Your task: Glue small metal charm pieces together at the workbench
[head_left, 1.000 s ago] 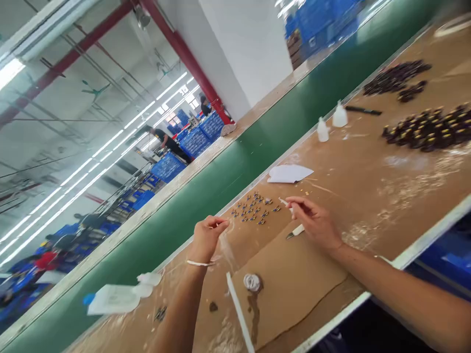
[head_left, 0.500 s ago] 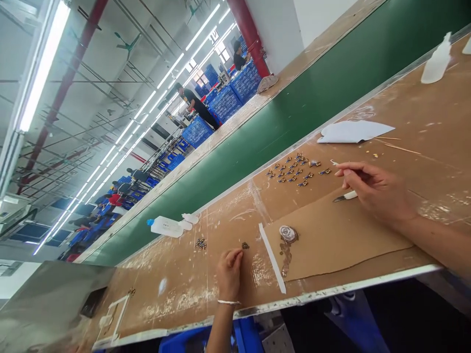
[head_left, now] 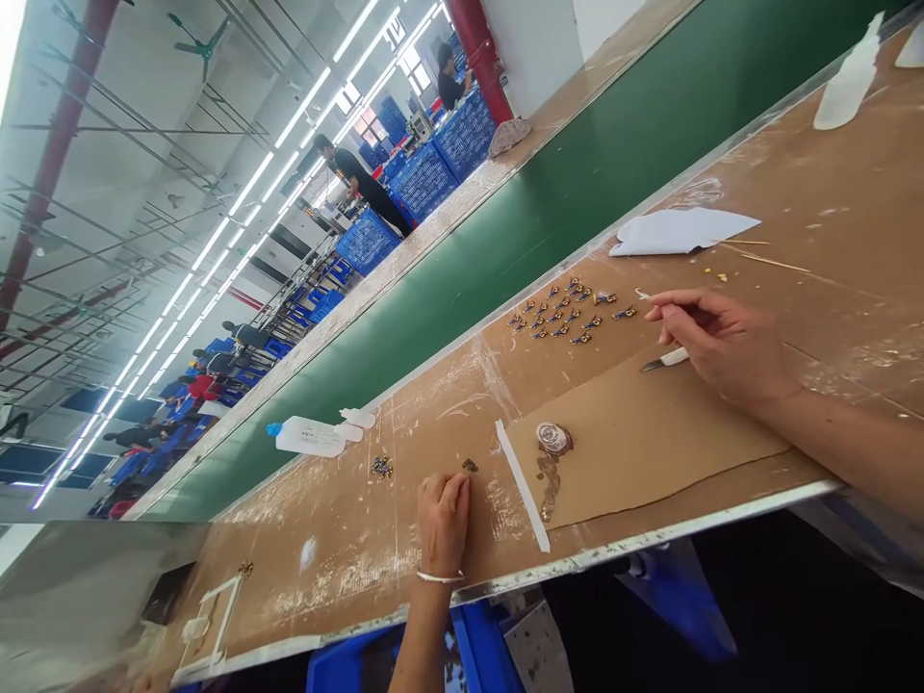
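My left hand (head_left: 443, 525), with a white band at the wrist, rests on the table with fingers closed together. Its fingertips are beside a small pile of dark pieces (head_left: 470, 465); whether anything is in them is hidden. My right hand (head_left: 729, 346) is over the cardboard sheet (head_left: 650, 423), closed in a pinch on a thin stick with a white tip (head_left: 642, 295). Under that hand shows a white-handled tool with a dark pointed tip (head_left: 664, 360); I cannot tell whether it is held or lying there. Left of the stick lie several small blue-and-gold pieces (head_left: 567, 313).
On the cardboard is a small round container (head_left: 553, 439) with a brown smear below. A blue-capped bottle (head_left: 310, 436) lies left; another bottle (head_left: 848, 82) stands far right. White paper (head_left: 682, 232) lies near the green belt (head_left: 505, 241). A small cluster of pieces (head_left: 381, 467) sits left.
The whole view has shifted, so things sit slightly higher and further left. My left hand has turned, its fingers more curled in beside the dark pile. The right hand keeps its pinch.
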Demonstrator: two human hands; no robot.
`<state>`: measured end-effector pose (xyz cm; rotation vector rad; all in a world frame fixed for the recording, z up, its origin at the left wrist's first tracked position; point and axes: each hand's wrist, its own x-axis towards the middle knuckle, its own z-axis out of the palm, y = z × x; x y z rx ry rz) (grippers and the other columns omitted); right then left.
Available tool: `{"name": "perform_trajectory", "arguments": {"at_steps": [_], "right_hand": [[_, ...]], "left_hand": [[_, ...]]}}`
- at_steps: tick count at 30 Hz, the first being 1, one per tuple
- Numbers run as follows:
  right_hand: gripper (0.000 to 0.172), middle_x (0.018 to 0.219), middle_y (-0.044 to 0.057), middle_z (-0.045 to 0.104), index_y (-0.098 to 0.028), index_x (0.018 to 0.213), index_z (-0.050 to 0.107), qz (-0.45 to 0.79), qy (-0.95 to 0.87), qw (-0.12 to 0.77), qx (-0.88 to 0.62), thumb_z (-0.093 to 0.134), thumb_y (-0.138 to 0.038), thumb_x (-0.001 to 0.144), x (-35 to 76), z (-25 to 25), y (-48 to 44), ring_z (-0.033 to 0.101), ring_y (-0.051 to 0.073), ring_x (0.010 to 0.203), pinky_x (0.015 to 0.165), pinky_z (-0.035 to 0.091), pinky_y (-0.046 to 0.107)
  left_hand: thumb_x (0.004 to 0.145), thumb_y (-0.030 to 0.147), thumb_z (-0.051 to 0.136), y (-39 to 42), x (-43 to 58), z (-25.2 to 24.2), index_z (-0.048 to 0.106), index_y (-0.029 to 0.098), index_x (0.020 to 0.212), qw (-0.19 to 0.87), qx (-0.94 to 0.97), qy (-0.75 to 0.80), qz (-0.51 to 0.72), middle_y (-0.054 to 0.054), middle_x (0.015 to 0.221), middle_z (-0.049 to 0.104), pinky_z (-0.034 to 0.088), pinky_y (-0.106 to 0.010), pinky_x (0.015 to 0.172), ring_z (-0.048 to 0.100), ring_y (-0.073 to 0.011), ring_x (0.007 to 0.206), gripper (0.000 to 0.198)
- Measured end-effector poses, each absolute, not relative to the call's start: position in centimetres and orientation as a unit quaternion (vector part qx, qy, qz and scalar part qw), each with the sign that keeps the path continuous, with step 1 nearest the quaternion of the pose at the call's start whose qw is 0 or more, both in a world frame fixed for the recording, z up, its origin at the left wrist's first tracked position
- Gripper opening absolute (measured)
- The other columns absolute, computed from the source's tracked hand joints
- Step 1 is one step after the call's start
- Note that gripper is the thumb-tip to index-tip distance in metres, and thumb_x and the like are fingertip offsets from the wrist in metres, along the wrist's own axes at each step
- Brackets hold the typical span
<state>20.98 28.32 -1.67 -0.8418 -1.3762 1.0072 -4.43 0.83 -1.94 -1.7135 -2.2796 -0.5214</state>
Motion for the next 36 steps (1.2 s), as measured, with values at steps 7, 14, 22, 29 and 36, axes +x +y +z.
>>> {"name": "perform_trajectory", "arguments": {"at_steps": [7, 14, 22, 29, 36], "right_hand": [[0.017, 0.074, 0.002, 0.061, -0.016, 0.087, 0.064, 0.435, -0.597, 0.573, -0.354, 0.052, -0.025, 0.079, 21.1, -1.7, 28.3, 0.05, 0.005, 0.054, 0.051, 0.041, 0.019], [0.014, 0.074, 0.001, 0.06, -0.016, 0.086, 0.063, 0.443, -0.592, 0.576, -0.347, 0.051, -0.021, 0.079, 21.0, -1.9, 28.3, 0.049, 0.004, 0.053, 0.052, 0.042, 0.019], [0.014, 0.071, 0.0, 0.059, -0.015, 0.084, 0.063, 0.453, -0.583, 0.574, -0.355, 0.051, -0.018, 0.078, 20.8, -1.8, 28.3, 0.048, 0.004, 0.052, 0.052, 0.044, 0.017], [0.014, 0.072, 0.001, 0.06, -0.016, 0.084, 0.063, 0.45, -0.587, 0.567, -0.362, 0.052, -0.02, 0.078, 20.8, -1.9, 28.3, 0.049, 0.004, 0.053, 0.052, 0.043, 0.017], [0.014, 0.074, 0.002, 0.061, -0.017, 0.084, 0.064, 0.455, -0.583, 0.564, -0.367, 0.053, -0.02, 0.077, 20.7, -1.7, 28.2, 0.049, 0.005, 0.052, 0.052, 0.042, 0.02]], "left_hand": [[0.086, 0.017, 0.051, -0.6, -3.4, -1.0, 0.066, 0.025, 0.093, 0.098, -0.679, -0.709, -0.164, -0.001, 0.086, 0.068, 0.046, -0.035, 0.087, 0.06, -0.0141, 0.084, 0.018], [0.088, 0.014, 0.046, -2.0, -3.1, -2.3, 0.06, 0.022, 0.109, 0.119, -0.632, -0.744, -0.181, -0.006, 0.097, 0.065, 0.05, -0.034, 0.083, 0.059, -0.0156, 0.092, 0.027], [0.087, 0.011, 0.046, -2.7, -2.4, -3.1, 0.059, 0.025, 0.113, 0.104, -0.604, -0.764, -0.202, -0.006, 0.1, 0.059, 0.049, -0.032, 0.08, 0.055, -0.0156, 0.094, 0.033], [0.087, 0.014, 0.045, -2.5, -2.1, -3.2, 0.063, 0.028, 0.109, 0.072, -0.586, -0.776, -0.223, -0.006, 0.098, 0.061, 0.047, -0.034, 0.082, 0.055, -0.0164, 0.093, 0.032], [0.085, 0.031, 0.045, -3.6, -7.8, -1.8, 0.067, 0.021, 0.101, 0.084, -0.386, -0.886, -0.242, -0.009, 0.1, 0.066, 0.045, -0.039, 0.088, 0.059, -0.0215, 0.095, 0.029]]}}
